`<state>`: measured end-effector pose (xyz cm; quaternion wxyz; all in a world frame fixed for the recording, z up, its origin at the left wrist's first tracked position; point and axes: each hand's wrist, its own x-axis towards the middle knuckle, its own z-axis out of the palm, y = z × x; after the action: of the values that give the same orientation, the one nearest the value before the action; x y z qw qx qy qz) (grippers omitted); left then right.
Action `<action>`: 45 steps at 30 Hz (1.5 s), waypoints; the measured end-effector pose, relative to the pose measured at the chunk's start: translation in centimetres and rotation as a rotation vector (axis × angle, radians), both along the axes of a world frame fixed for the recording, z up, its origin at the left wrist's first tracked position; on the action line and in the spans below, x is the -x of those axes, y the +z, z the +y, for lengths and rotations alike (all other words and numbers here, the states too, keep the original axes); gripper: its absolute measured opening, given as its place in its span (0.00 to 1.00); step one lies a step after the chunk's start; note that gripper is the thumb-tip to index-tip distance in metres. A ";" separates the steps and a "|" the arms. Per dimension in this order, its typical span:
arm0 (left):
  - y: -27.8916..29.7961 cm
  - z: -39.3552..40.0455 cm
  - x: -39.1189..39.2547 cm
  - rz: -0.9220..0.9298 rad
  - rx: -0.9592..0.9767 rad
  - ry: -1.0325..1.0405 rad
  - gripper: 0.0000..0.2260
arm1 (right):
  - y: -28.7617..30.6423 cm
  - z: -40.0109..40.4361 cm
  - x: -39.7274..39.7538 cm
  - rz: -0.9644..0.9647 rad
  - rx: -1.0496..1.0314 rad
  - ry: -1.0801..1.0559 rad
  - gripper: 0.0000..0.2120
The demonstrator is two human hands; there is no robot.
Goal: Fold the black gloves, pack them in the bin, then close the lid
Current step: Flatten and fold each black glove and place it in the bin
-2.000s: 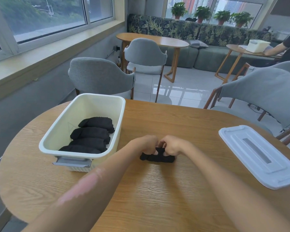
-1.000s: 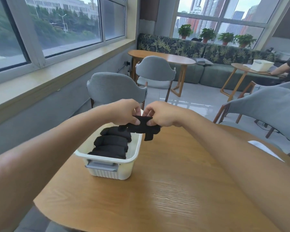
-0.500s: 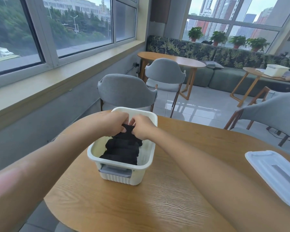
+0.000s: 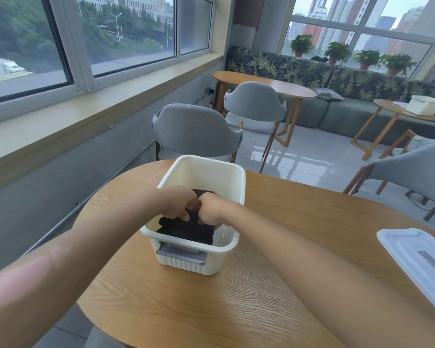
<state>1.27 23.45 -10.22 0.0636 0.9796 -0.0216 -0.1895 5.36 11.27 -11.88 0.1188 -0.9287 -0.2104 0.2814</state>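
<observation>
Black fabric fills the near half of the white bin point(image 4: 239, 183), which sits on the round wooden table point(image 4: 299, 217). Both hands are down inside the bin. The left hand point(image 4: 180, 203) and right hand point(image 4: 210, 208) sit knuckle to knuckle, fingers curled into the folded black gloves point(image 4: 189, 228); each appears to pinch the top bundle, though the fingertips are buried in cloth. The far half of the bin shows bare wall. The lid point(image 4: 419, 257) lies flat on the table, well apart to the right, untouched.

Step in hand, by my reading: packing, seating a folded bundle among the others. No loose gloves show on the table, so this may be the last one. The next move likely calls for letting go cleanly without dragging the fold open, then reaching right for the lid.
</observation>
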 end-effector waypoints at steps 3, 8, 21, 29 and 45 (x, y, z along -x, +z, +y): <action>-0.3 0.0 0.1 0.017 -0.005 -0.006 0.12 | 0.0 0.2 0.0 0.060 0.015 -0.015 0.17; -0.6 -0.3 0.0 -0.021 -0.021 -0.003 0.12 | 0.3 0.1 -0.3 0.098 0.023 -0.010 0.17; -0.7 -0.7 1.3 -0.028 -0.159 -0.062 0.09 | 0.0 -0.3 1.3 -0.293 0.065 0.130 0.06; 1.5 1.9 3.9 -0.518 -0.018 -0.051 0.07 | 2.6 -5.0 2.4 -0.515 -0.159 0.096 0.11; 0.1 2.9 5.0 -0.591 0.216 0.462 0.16 | 0.9 -10.5 1.7 -0.361 -0.460 -0.300 0.14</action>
<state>-3.73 26.34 -10.13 0.1985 0.9586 0.1625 0.1235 3.65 0.81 -10.97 0.3265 -0.9330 -0.1468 0.0366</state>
